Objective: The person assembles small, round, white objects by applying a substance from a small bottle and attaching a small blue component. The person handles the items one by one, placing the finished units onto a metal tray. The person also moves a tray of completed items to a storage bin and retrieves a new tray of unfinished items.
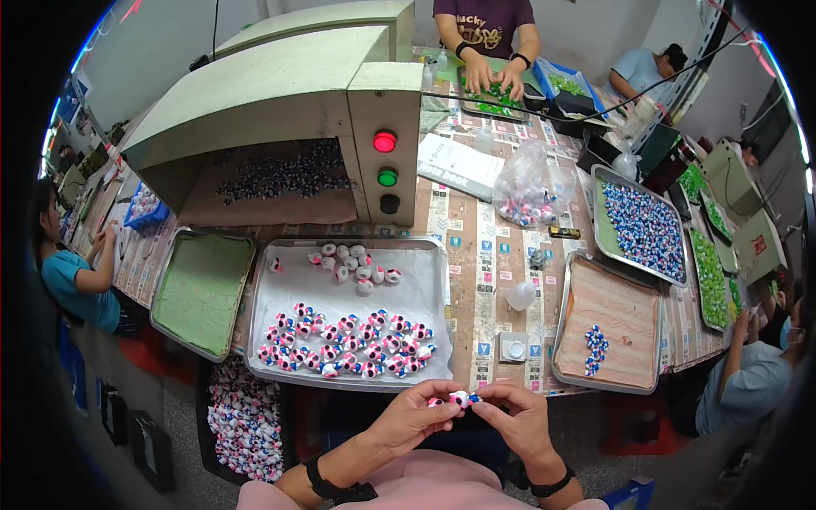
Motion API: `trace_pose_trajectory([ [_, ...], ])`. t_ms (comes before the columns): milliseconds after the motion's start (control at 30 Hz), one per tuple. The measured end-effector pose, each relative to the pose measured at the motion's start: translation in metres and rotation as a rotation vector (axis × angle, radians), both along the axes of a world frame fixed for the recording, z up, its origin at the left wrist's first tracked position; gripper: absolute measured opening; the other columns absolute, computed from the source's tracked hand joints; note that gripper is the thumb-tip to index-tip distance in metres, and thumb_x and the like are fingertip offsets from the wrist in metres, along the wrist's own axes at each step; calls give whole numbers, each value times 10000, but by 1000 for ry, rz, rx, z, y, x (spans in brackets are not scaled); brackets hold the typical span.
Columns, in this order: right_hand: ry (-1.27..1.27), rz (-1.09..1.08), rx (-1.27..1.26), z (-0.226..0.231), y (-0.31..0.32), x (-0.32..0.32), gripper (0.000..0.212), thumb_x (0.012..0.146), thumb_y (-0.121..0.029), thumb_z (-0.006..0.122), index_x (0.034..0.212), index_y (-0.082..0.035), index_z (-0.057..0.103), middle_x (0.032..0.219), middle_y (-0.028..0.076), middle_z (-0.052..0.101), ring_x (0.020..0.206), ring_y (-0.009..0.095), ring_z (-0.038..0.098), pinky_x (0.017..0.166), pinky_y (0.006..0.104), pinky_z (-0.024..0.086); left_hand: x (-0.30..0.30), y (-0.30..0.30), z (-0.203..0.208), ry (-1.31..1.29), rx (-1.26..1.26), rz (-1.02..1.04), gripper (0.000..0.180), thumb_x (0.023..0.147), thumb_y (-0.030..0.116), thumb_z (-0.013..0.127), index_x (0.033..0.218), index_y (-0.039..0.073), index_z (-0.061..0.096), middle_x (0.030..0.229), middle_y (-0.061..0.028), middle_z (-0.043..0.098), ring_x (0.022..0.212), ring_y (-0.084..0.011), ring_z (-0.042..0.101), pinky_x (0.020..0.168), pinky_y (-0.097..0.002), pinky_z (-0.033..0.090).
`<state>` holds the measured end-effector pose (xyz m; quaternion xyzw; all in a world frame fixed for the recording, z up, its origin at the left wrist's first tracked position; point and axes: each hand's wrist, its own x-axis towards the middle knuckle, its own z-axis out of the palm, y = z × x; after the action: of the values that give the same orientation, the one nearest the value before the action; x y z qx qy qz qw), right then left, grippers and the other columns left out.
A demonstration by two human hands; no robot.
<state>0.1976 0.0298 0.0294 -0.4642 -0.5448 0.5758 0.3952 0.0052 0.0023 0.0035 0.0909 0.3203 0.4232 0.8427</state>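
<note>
Above my lap, just off the table's front edge, my left hand (415, 420) pinches a small white and pink plastic figure (460, 397) between thumb and fingers. My right hand (515, 416) is closed at the figure's other side, its thumb and fingertips on a small blue part (474, 398). The fingertips of both hands nearly meet and partly cover the figure. Beyond my left hand lies a metal tray (404, 255) lined with white paper. Rows of white, pink and blue figures (371, 347) fill its near half, with plain white and pink pieces (364, 274) at its back.
A tunnel-like machine (387, 89) stands behind the tray. At right, a paper-lined tray (608, 289) holds a few blue-and-white parts (596, 350); another tray (639, 225) is full of them. A clear bag (534, 187) and a small bottle (520, 296) stand mid-table. A co-worker's hands (495, 81) work opposite.
</note>
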Motion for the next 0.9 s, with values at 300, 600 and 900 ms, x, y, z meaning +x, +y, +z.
trace_pose_trajectory([
  [300,-80,36,86,-1,0,3,185,762,-40,760,943,-25,726,881,88,688,815,144,638,716,240,495,0,1,1,20,-1,-13,325,868,35,660,1180,9,573,980,-77,639,845,-124,634,690,-211,534],
  [600,-65,71,135,4,2,-3,206,728,-12,775,929,-30,731,874,91,692,795,148,635,722,265,494,-9,-1,7,90,71,-55,329,899,101,645,1202,0,569,902,-27,603,683,-65,556,550,-172,450],
  [900,-275,-111,270,8,16,25,156,788,-19,698,942,5,696,897,93,661,799,157,616,694,252,478,-121,13,31,1063,286,489,246,858,66,659,1103,51,649,813,7,589,540,-32,467,461,-169,374],
])
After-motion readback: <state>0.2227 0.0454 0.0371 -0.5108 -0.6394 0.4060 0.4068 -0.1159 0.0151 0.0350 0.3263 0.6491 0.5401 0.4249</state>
